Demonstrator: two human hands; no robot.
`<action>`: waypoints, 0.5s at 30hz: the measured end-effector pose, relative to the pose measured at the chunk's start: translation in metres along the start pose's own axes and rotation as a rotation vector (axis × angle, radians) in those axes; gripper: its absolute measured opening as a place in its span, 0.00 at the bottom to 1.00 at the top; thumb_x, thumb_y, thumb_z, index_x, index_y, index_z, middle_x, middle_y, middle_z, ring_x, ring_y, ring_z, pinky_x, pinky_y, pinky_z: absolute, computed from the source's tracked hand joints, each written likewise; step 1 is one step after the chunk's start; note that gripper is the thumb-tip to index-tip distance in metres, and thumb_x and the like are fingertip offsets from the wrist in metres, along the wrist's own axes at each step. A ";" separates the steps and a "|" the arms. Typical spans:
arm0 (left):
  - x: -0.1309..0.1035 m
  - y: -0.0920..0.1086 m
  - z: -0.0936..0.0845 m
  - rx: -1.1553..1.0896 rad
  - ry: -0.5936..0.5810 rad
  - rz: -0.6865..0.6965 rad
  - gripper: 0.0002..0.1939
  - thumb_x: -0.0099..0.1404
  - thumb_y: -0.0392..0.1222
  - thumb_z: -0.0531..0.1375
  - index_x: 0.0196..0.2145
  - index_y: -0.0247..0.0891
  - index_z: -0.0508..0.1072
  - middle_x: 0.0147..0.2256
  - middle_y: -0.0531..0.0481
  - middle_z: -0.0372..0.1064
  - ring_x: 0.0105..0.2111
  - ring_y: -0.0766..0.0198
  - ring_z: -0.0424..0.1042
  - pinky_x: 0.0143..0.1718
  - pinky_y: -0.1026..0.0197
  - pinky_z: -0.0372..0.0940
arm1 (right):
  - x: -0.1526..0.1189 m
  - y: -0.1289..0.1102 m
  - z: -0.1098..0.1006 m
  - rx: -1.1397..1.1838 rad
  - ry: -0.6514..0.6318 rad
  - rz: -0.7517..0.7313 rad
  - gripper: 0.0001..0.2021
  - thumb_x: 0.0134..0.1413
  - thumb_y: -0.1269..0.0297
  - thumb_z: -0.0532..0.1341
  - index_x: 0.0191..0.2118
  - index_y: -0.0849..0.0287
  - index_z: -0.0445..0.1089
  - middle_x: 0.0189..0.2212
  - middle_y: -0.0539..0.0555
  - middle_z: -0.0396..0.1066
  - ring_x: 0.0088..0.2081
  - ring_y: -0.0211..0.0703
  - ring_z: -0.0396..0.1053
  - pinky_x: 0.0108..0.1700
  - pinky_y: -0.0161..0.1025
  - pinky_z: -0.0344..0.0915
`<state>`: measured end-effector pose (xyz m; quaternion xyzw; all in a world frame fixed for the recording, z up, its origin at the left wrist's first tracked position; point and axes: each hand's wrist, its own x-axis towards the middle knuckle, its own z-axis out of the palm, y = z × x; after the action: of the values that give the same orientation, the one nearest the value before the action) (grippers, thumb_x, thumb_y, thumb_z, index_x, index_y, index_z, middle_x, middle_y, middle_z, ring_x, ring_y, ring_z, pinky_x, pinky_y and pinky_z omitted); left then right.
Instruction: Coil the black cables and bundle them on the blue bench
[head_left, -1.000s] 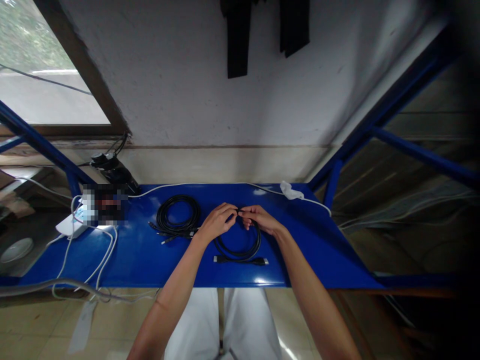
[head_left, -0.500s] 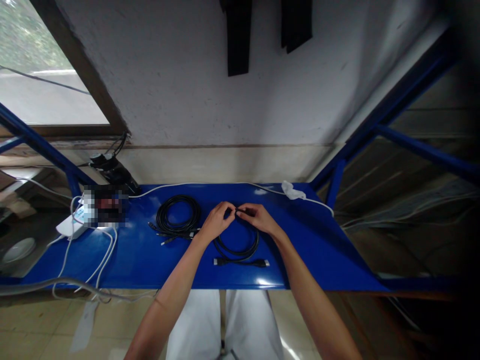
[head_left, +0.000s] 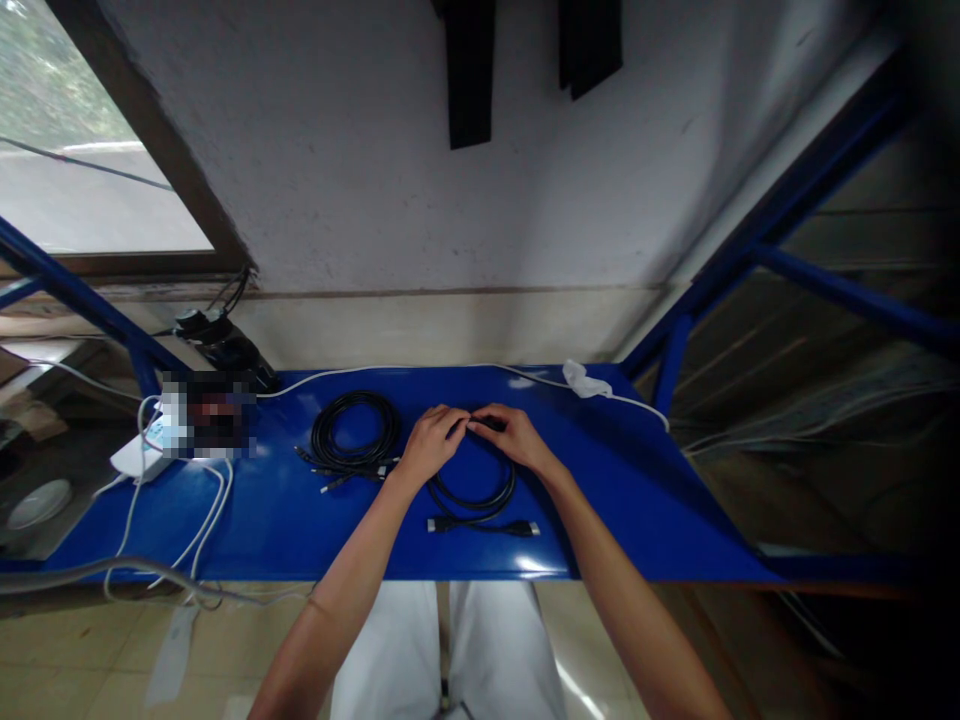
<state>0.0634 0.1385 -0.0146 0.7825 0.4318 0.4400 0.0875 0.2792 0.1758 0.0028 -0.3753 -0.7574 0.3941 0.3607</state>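
Observation:
A coiled black cable [head_left: 480, 505] lies on the blue table in front of me, its two plug ends crossing the lower side of the loop and pointing left and right. At the top of this coil, my left hand [head_left: 436, 440] and my right hand [head_left: 510, 432] meet fingertip to fingertip. Both are closed in a pinch on the cable's upper part. What exactly sits between the fingertips is too small to make out. Left of my left hand rests a second bundle of coiled black cables [head_left: 356, 462], with several plug ends sticking out at its lower side.
A white power strip [head_left: 139, 455] with white cords stands at the table's left end, beside a blurred patch and a black cylindrical object [head_left: 229, 350]. Along the back edge runs a white cord with a white plastic wrap [head_left: 585, 380]. Blue frame bars [head_left: 671, 370] rise at both sides.
My hands stay pinched together at the top of the coil, with only slight finger movement. The whole view has shifted a little.

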 end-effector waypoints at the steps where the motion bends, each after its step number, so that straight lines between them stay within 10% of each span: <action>1: 0.001 0.001 -0.001 0.043 -0.011 0.020 0.10 0.78 0.38 0.58 0.51 0.43 0.79 0.44 0.44 0.81 0.46 0.54 0.80 0.53 0.47 0.74 | 0.000 0.000 0.001 0.001 0.006 -0.006 0.15 0.65 0.47 0.69 0.44 0.53 0.83 0.42 0.56 0.82 0.44 0.52 0.77 0.51 0.46 0.70; 7: 0.010 0.030 -0.034 0.154 0.001 0.054 0.14 0.79 0.38 0.58 0.57 0.44 0.78 0.52 0.43 0.81 0.52 0.50 0.80 0.54 0.44 0.73 | 0.001 0.000 0.003 -0.002 0.001 -0.033 0.16 0.68 0.45 0.66 0.42 0.52 0.83 0.41 0.57 0.82 0.44 0.52 0.76 0.53 0.48 0.69; 11: -0.004 0.042 -0.097 0.173 0.204 -0.029 0.13 0.78 0.40 0.59 0.56 0.45 0.78 0.51 0.45 0.81 0.52 0.52 0.79 0.58 0.46 0.71 | 0.000 0.002 0.003 -0.031 -0.002 -0.029 0.16 0.69 0.46 0.66 0.42 0.52 0.83 0.42 0.57 0.82 0.44 0.52 0.76 0.55 0.49 0.69; 15: -0.046 0.011 -0.174 0.456 0.347 -0.274 0.13 0.77 0.43 0.59 0.56 0.43 0.76 0.53 0.43 0.79 0.55 0.49 0.77 0.62 0.44 0.67 | 0.000 0.002 0.003 -0.043 0.002 -0.033 0.16 0.69 0.46 0.66 0.42 0.52 0.83 0.43 0.58 0.83 0.45 0.53 0.77 0.55 0.51 0.68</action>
<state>-0.0742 0.0548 0.0673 0.6297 0.6292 0.4428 -0.1068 0.2769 0.1755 0.0002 -0.3707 -0.7714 0.3715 0.3600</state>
